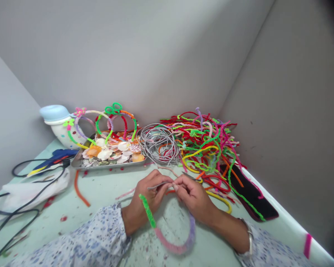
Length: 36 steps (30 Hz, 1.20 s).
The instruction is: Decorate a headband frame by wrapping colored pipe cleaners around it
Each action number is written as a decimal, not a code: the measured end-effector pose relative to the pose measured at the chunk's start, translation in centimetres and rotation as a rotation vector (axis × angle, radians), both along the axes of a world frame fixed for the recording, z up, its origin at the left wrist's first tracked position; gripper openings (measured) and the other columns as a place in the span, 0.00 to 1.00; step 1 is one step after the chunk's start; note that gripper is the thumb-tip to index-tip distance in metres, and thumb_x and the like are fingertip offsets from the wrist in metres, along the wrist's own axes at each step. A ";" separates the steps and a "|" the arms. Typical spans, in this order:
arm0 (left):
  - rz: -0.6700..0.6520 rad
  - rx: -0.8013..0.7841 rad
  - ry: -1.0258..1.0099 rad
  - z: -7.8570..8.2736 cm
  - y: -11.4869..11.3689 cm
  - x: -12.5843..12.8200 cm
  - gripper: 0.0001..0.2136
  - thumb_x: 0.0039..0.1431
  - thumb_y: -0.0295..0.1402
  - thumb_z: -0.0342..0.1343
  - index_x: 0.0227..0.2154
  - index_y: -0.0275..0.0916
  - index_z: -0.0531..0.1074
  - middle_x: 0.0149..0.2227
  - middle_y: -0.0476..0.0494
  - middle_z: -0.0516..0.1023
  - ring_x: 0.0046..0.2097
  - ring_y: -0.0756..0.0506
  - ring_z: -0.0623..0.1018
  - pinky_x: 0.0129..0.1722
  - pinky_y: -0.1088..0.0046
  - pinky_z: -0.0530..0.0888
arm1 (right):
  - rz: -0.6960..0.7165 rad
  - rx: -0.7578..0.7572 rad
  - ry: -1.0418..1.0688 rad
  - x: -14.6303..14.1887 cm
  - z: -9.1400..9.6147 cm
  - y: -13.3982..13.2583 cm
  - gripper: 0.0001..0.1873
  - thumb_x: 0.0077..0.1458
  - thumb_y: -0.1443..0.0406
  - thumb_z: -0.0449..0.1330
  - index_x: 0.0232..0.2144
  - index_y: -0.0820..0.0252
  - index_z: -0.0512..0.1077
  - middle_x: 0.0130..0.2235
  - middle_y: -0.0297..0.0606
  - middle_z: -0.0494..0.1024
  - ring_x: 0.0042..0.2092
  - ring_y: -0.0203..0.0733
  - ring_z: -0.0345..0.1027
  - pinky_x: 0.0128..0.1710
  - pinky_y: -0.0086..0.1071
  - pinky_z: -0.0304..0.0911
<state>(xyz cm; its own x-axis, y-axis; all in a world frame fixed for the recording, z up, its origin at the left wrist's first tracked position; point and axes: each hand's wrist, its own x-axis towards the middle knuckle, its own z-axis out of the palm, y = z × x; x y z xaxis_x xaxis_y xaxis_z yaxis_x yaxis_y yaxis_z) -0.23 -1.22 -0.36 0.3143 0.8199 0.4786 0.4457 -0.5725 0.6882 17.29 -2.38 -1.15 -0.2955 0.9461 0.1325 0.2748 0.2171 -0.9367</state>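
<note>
My left hand (148, 196) and my right hand (193, 196) meet at their fingertips over the pale green table (105, 191). Both pinch a curved headband (172, 237) wrapped in green, pink and lilac pipe cleaner. The bare grey end of the headband shows between the left fingers. The loop hangs toward me between my wrists. A big heap of coloured pipe cleaners (206, 148) lies just beyond my right hand.
A metal tray (80, 163) of seashells holds finished pipe-cleaner headbands (105, 122). Grey bare headbands (158, 142) are stacked beside it. A white and blue pot (58, 122), a blue glue gun (55, 157) with black cable, a white bag (25, 194) and a black case (253, 196) sit around.
</note>
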 end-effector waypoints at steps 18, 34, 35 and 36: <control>-0.053 0.011 0.015 0.5 -0.1 -0.1 0.07 0.63 0.30 0.50 0.36 0.37 0.73 0.33 0.44 0.69 0.38 0.46 0.71 0.37 0.71 0.68 | -0.011 0.032 -0.051 0.1 -0.3 0.0 0.08 0.61 0.61 0.52 0.33 0.58 0.67 0.21 0.26 0.63 0.22 0.32 0.55 0.23 0.25 0.51; -0.090 0.012 0.198 0.7 -0.2 -0.2 0.08 0.64 0.29 0.45 0.33 0.36 0.68 0.33 0.44 0.68 0.36 0.46 0.69 0.36 0.69 0.67 | 0.011 0.121 -0.179 0.0 -0.6 0.1 0.06 0.60 0.64 0.52 0.32 0.58 0.67 0.23 0.28 0.67 0.25 0.33 0.59 0.26 0.26 0.54; -0.095 0.017 0.213 0.8 -0.2 -0.2 0.08 0.64 0.30 0.45 0.33 0.36 0.68 0.33 0.44 0.68 0.36 0.46 0.69 0.36 0.69 0.67 | 0.017 0.124 -0.183 0.0 -0.5 0.1 0.06 0.60 0.64 0.52 0.32 0.58 0.67 0.23 0.28 0.67 0.25 0.33 0.59 0.26 0.26 0.54; -0.102 0.024 0.229 0.8 -0.2 -0.2 0.08 0.65 0.30 0.45 0.33 0.36 0.68 0.33 0.44 0.68 0.36 0.45 0.69 0.36 0.68 0.67 | 0.023 0.127 -0.185 0.0 -0.5 0.2 0.06 0.60 0.64 0.52 0.32 0.58 0.67 0.23 0.28 0.67 0.25 0.33 0.59 0.26 0.26 0.54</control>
<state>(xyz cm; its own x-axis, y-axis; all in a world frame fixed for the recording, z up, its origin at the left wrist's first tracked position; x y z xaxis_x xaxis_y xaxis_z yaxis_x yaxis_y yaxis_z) -0.47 -1.41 0.43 0.4976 0.7673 0.4045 0.5272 -0.6379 0.5614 17.25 -2.23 -1.62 -0.3475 0.9179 0.1915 0.4334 0.3383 -0.8353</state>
